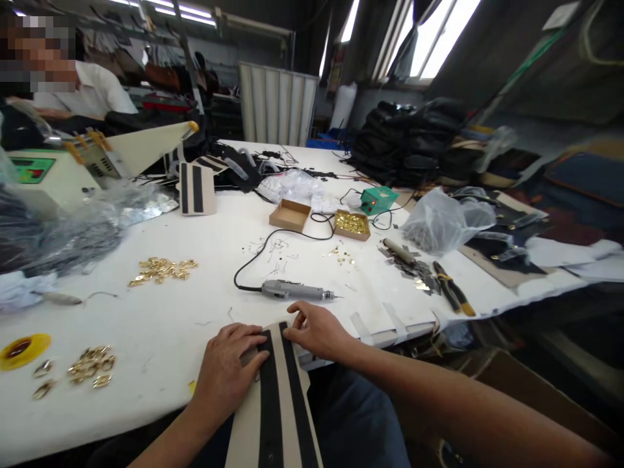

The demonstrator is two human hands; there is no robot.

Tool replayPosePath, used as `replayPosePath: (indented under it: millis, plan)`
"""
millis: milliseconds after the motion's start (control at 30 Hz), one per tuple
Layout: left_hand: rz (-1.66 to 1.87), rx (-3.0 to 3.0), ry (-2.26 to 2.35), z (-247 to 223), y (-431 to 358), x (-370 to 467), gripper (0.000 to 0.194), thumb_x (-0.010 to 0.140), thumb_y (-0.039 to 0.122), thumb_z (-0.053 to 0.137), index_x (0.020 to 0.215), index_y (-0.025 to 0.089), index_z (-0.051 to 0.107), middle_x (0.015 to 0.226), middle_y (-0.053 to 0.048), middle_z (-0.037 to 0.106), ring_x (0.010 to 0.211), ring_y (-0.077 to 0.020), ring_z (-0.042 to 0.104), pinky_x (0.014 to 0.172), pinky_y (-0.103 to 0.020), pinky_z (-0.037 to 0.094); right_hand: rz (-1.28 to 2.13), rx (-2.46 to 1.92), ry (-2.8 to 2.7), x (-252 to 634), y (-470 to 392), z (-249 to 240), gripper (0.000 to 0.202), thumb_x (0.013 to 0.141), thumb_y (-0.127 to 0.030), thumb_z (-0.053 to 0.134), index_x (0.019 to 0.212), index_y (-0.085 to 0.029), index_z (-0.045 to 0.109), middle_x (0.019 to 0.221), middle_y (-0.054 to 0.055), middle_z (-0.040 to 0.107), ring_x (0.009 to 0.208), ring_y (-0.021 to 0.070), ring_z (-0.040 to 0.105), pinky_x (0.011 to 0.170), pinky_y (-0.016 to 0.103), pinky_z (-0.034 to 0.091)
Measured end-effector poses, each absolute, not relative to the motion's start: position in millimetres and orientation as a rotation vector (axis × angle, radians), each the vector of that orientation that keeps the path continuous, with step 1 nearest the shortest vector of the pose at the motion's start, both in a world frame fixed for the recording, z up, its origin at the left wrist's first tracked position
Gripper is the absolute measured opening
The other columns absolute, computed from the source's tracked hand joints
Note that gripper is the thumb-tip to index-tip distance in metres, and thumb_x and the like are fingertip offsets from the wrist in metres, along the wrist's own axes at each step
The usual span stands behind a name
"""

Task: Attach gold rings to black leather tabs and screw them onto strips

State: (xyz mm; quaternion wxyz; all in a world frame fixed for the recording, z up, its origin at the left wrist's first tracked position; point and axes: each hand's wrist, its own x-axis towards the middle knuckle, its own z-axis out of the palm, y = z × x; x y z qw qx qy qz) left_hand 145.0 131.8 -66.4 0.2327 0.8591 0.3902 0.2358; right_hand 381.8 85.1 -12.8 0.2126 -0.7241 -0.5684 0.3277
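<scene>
A beige panel with two long black strips lies tilted over the table's front edge and my lap. My left hand grips its left side near the top, fingers bent, thumb on the left black strip. At the top end of the right black strip, my right hand presses with its thumb, the index finger curled above it. Just beyond my hands lies a grey electric screwdriver, its bit pointing right and a black cord running from its back end.
Gold hardware pieces and gold rings lie left, by a yellow tape roll. Behind are a cardboard box, a box of gold parts and a green power unit. Pliers lie right. A person sits far left.
</scene>
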Motion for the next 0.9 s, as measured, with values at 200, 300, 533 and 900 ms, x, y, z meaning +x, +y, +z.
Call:
replayPosePath:
  millis: [200, 300, 533, 900]
  plan:
    - [0.702, 2.407, 1.063, -87, 134, 142, 0.019, 0.09, 0.041, 0.074, 0.108, 0.036, 0.079, 0.125, 0.003, 0.078, 0.123, -0.0308, 0.062, 0.105, -0.054, 0.048, 0.556, -2.061, -1.363, 477, 67, -18, 0.022, 0.089, -0.038, 0.066, 0.098, -0.023, 0.077, 0.081, 0.001, 0.076, 0.071, 0.0168, 0.068, 0.067, 0.027, 0.049]
    - [0.703, 2.431, 1.073, -93, 134, 141, 0.021, 0.09, 0.043, 0.073, 0.109, 0.037, 0.078, 0.126, 0.002, 0.077, 0.124, -0.0311, 0.062, 0.106, -0.054, 0.049, 0.391, -2.229, -1.295, 531, 78, -27, 0.026, 0.09, -0.037, 0.063, 0.105, -0.022, 0.078, 0.082, 0.002, 0.077, 0.07, 0.0175, 0.07, 0.07, 0.028, 0.052]
    - [0.687, 2.452, 1.114, -95, 134, 140, 0.023, 0.09, 0.047, 0.073, 0.109, 0.037, 0.078, 0.127, 0.001, 0.077, 0.126, -0.0329, 0.061, 0.107, -0.056, 0.049, 0.346, -2.358, -1.41, 583, 116, -41, 0.025, 0.088, -0.03, 0.065, 0.106, -0.021, 0.08, 0.091, 0.005, 0.079, 0.08, 0.02, 0.07, 0.078, 0.029, 0.049]
    - [0.649, 2.336, 1.159, -70, 129, 147, 0.019, 0.088, 0.036, 0.076, 0.107, 0.036, 0.08, 0.125, 0.001, 0.078, 0.126, -0.0313, 0.061, 0.108, -0.055, 0.048, 0.277, -2.48, -1.878, 582, 130, -26, 0.029, 0.101, -0.032, 0.051, 0.098, -0.019, 0.077, 0.112, 0.012, 0.076, 0.098, 0.0248, 0.068, 0.076, 0.03, 0.043]
